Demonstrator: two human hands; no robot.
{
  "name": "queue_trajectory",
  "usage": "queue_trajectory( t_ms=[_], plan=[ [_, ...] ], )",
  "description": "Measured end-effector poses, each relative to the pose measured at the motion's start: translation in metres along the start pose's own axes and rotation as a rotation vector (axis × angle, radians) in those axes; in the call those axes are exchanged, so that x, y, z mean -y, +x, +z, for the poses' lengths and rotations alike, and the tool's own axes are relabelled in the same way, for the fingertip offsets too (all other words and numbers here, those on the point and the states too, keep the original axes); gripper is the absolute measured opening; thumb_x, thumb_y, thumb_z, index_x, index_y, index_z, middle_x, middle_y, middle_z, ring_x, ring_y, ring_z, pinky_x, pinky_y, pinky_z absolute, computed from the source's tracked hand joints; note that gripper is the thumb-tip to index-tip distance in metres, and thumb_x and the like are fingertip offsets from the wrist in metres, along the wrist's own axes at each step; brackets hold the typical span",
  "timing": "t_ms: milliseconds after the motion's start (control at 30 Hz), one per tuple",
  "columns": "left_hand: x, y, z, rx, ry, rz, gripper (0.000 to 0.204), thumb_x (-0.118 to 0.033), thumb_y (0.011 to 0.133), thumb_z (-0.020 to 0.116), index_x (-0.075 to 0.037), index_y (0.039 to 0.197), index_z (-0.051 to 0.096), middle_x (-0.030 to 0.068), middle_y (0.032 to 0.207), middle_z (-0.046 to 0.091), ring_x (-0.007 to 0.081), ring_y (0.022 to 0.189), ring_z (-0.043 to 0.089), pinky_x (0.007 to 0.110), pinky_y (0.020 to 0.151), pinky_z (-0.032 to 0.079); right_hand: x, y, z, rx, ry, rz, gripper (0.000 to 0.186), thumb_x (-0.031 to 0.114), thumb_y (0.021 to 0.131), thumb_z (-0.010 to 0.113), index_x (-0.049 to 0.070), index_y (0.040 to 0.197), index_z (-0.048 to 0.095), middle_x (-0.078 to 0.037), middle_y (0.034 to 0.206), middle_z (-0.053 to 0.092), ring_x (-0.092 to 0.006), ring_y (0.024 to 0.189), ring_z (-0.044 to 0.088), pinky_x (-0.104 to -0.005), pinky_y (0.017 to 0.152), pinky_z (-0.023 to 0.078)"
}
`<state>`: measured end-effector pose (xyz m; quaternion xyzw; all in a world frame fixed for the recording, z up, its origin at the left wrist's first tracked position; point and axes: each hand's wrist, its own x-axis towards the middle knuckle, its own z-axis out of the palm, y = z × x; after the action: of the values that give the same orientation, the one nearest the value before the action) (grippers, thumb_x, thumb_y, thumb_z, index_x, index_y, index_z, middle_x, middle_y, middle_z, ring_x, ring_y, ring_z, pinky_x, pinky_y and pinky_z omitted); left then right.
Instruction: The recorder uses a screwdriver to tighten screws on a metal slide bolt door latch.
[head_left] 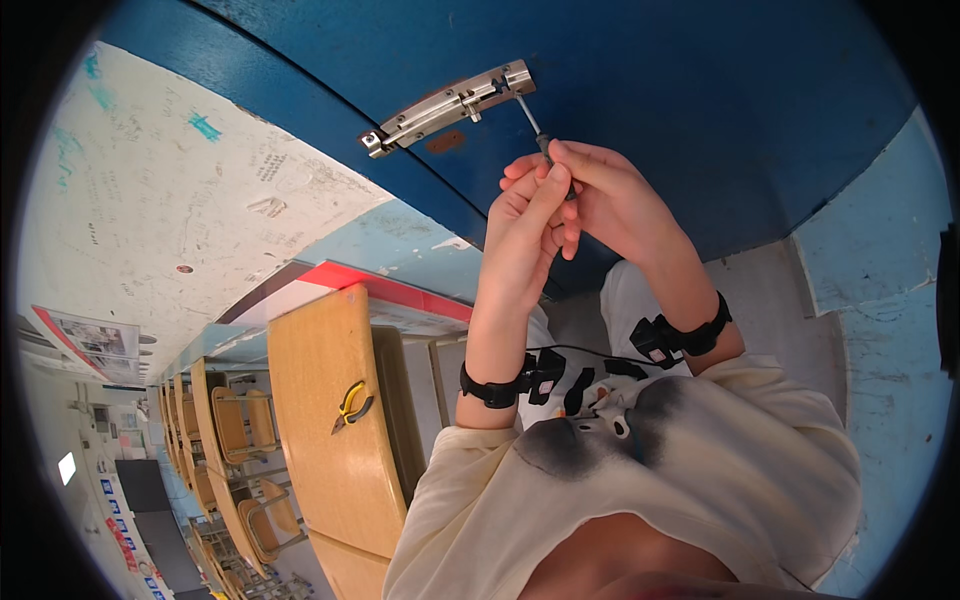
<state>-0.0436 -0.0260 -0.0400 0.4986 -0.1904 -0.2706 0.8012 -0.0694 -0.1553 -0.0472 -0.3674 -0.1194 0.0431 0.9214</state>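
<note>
A screwdriver (543, 145) with a thin metal shaft and dark handle points up at a silver slide bolt latch (430, 117). Its tip meets the lower edge of the latch, near the right end; whether it sits in a screw is too small to tell. My right hand (622, 200) is closed, pinching the handle between thumb and fingers. Right beside it, my left hand (522, 225) is also closed around the handle, its thumb along the side. The fingers hide most of the handle. The latch lies across a blue door (680, 90) and reaches over the dark gap at its edge.
Yellow-and-black pliers (351, 407) lie on a wooden desk (315, 440) to my left. More desks and chairs (232, 425) stand behind it. A scuffed white wall (200, 190) runs beside the door, and a pale blue wall (890, 350) rises on the right.
</note>
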Motion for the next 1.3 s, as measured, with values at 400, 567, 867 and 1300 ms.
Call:
queue_trajectory(
  t_ms=[400, 567, 867, 1300],
  plan=[
    [0.009, 0.002, -0.015, 0.175, -0.294, -0.114, 0.032, -0.035, 0.098, 0.046, -0.005, 0.091, 0.054, 0.0015, 0.074, 0.053, 0.0063, 0.054, 0.043, 0.018, 0.045, 0.036, -0.004, 0.003, -0.004, -0.034, -0.113, -0.048, 0.032, 0.024, 0.097, 0.049, -0.003, 0.094, 0.064, -0.011, 0.081, 0.066, -0.0088, 0.052, 0.058, -0.0228, 0.056, 0.052],
    [0.008, 0.004, -0.015, 0.176, -0.346, -0.137, 0.031, -0.033, 0.097, 0.048, -0.005, 0.087, 0.056, 0.0004, 0.07, 0.052, 0.0047, 0.052, 0.04, 0.017, 0.043, 0.032, -0.009, 0.008, -0.011, 0.027, 0.072, 0.001, 0.03, 0.023, 0.098, 0.046, -0.002, 0.095, 0.062, -0.011, 0.09, 0.064, -0.0203, 0.09, 0.063, -0.0323, 0.083, 0.051],
    [-0.007, -0.002, 0.005, 0.146, -0.174, 0.0, 0.033, -0.033, 0.097, 0.047, -0.002, 0.092, 0.059, 0.002, 0.068, 0.053, 0.0053, 0.051, 0.041, 0.018, 0.042, 0.032, -0.004, 0.011, -0.001, 0.073, 0.227, -0.021, 0.032, 0.028, 0.097, 0.046, 0.0, 0.091, 0.06, -0.012, 0.102, 0.06, -0.0254, 0.105, 0.056, -0.037, 0.092, 0.046],
    [-0.002, 0.0, -0.009, 0.295, -0.652, -0.24, 0.029, -0.022, 0.099, 0.044, 0.003, 0.11, 0.053, 0.0039, 0.085, 0.049, 0.004, 0.063, 0.038, 0.014, 0.051, 0.036, 0.009, -0.005, 0.003, -0.094, -0.038, -0.022, 0.034, 0.031, 0.096, 0.05, -0.001, 0.086, 0.06, -0.014, 0.093, 0.063, -0.0223, 0.092, 0.062, -0.033, 0.085, 0.049]
  ],
)
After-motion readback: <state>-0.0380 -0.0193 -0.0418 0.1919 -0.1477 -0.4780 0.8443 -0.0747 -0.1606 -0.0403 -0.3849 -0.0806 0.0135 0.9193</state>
